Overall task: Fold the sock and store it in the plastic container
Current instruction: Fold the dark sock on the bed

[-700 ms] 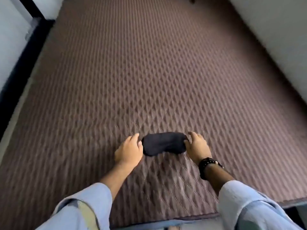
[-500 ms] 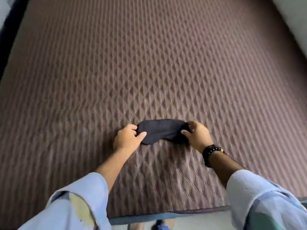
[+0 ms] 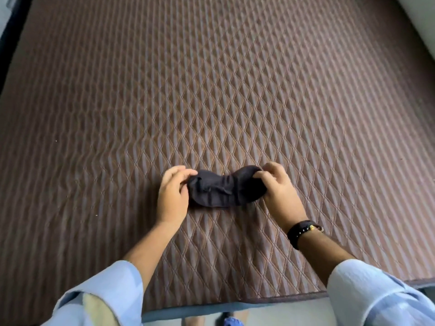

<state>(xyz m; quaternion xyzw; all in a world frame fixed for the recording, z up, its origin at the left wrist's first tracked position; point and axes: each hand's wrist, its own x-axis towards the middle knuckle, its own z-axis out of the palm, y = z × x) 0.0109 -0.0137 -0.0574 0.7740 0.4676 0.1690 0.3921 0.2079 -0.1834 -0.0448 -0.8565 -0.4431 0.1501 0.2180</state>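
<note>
A dark sock [image 3: 226, 189] (bunched at its middle) is gripped at either end by the left hand [image 3: 173, 196] and right hand [image 3: 280, 191] on a quilted bed [image 3: 235, 90].

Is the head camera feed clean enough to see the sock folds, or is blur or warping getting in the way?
Head view: sock is sharp, its creases readable though the dark fabric hides detail; left hand and right hand are crisp; wide-angle warping bends the quilted mattress lines, and its far left edge looks smeared.
</note>
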